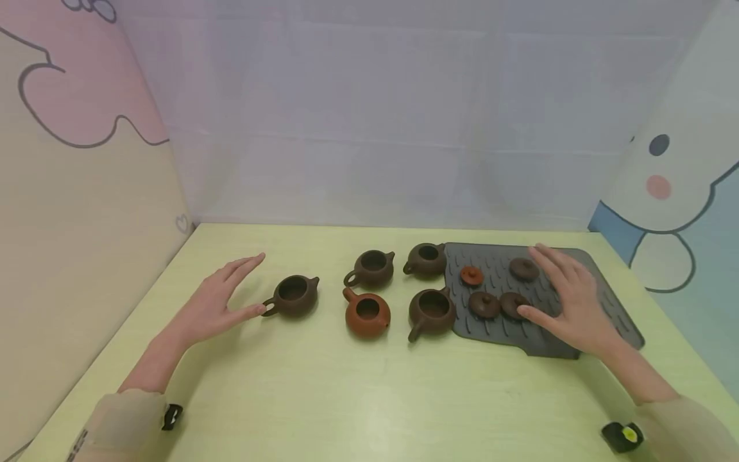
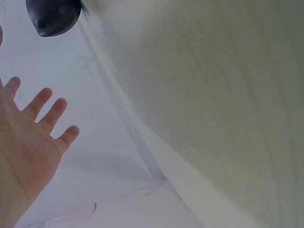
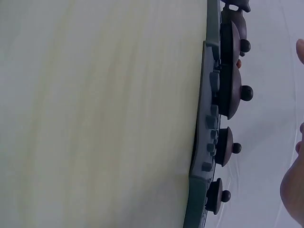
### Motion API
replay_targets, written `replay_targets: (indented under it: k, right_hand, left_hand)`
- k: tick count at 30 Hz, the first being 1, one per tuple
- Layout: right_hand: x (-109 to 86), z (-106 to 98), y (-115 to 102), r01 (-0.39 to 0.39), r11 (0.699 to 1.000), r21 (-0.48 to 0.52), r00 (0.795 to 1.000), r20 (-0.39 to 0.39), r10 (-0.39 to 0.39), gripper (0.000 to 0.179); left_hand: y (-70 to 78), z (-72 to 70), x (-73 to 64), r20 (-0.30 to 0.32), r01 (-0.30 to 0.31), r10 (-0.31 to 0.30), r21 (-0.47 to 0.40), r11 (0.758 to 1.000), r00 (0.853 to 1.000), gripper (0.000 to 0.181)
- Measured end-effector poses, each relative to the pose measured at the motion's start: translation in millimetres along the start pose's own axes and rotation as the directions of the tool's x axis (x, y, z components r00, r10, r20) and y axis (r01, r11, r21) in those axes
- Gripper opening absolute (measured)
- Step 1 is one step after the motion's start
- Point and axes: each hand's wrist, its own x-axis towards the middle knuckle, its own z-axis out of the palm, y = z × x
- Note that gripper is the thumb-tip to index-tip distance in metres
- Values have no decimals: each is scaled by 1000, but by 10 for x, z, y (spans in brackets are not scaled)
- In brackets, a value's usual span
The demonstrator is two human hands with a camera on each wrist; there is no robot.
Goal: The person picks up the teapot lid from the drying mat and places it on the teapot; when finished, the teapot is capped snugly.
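Observation:
My left hand [image 1: 215, 303] is held out with spread fingers, its thumb tip overlapping the handle of a dark brown lidless teapot [image 1: 300, 301]. In the left wrist view, the spread fingers of that left hand [image 2: 31, 147] hold nothing. My right hand [image 1: 571, 305] hovers with fingers extended over a grey ridged mat [image 1: 545, 346]. Its thumb overlaps a dark brown lid [image 1: 510, 301] in the head view. Beside that lie another dark lid [image 1: 484, 307], a reddish-brown lid [image 1: 471, 276] and a dark lid farther back [image 1: 522, 269].
A reddish-brown lidless teapot [image 1: 369, 324] stands mid-table. Around it are more dark lidless teapots, one behind [image 1: 375, 276], one at the mat's near-left edge [image 1: 435, 317] and one at its far-left corner [image 1: 427, 264]. A pale curtain [image 1: 369, 128] hangs behind the table.

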Motion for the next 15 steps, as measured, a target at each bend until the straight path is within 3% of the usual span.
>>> replay_targets:
  k: [4,15]
  right_hand:
    - [14,35,-43,-59,997,46,997,53,57,95]
    - [70,190,-114,-85,996,27,986,145,80,99]
  left_hand:
    - [-5,14,-9,78,61,-56,-70,996,995,83]
    - [-26,43,14,200,101,-62,-190,977,978,61]
